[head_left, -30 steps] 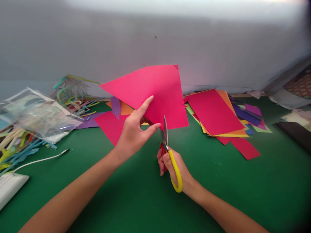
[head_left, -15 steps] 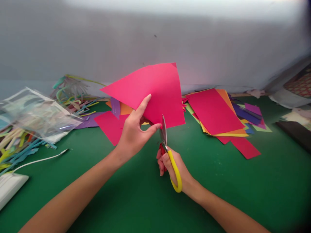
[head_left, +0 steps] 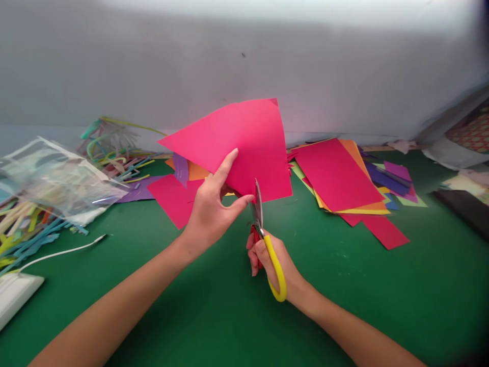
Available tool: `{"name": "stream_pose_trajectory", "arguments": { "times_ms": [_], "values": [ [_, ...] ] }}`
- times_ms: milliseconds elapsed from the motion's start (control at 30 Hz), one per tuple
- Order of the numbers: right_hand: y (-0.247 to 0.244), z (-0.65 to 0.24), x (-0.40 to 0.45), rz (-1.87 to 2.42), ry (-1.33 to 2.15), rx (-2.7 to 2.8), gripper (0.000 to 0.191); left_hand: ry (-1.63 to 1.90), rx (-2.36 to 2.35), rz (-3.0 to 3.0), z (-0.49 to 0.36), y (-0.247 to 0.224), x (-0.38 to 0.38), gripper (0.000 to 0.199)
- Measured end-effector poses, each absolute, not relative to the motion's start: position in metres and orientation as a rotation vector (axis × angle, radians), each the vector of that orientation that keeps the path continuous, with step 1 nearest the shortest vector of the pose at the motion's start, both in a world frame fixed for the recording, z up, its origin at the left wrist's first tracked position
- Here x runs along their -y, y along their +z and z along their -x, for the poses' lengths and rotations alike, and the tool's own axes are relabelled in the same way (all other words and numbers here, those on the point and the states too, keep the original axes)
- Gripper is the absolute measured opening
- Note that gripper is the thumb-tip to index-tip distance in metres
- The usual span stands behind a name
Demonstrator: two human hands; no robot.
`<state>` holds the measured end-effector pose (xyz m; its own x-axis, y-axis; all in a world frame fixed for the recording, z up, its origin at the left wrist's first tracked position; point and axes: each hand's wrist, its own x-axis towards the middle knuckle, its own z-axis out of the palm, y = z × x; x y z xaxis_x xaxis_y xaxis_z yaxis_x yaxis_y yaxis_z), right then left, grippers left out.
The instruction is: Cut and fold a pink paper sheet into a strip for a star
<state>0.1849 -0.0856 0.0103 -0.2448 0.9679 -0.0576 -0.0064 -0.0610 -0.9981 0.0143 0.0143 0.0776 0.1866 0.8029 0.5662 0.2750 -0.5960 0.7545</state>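
Note:
A large pinkish-red sheet of paper [head_left: 255, 142] is held up above the table, slightly curved. My left hand [head_left: 214, 199] grips its lower edge, with the thumb low and the index finger lying on the front face; the other fingers are hidden behind. My right hand [head_left: 273, 257] is closed around scissors [head_left: 275, 270] with a yellow handle loop and a red one. The blades point up and meet the lower edge of the sheet, just right of my left thumb. How far they reach into the paper is hard to tell.
On the green table [head_left: 214, 316], stacked coloured papers [head_left: 336, 178] lie at the right, beside a dark flat object [head_left: 462, 211]. Paper strips, a clear plastic bag [head_left: 64, 178] and a white device with a cable [head_left: 17, 295] are at the left. A grey wall stands behind.

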Motion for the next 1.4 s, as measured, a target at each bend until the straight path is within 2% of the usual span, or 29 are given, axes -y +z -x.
{"name": "stream_pose_trajectory", "arguments": {
  "times_ms": [1400],
  "values": [
    [0.0118, -0.1865, 0.0860, 1.105, 1.438, 1.349, 0.055, 1.400, -0.989, -1.966, -0.0148, 0.0799, -0.0128, 0.092]
  ]
}}
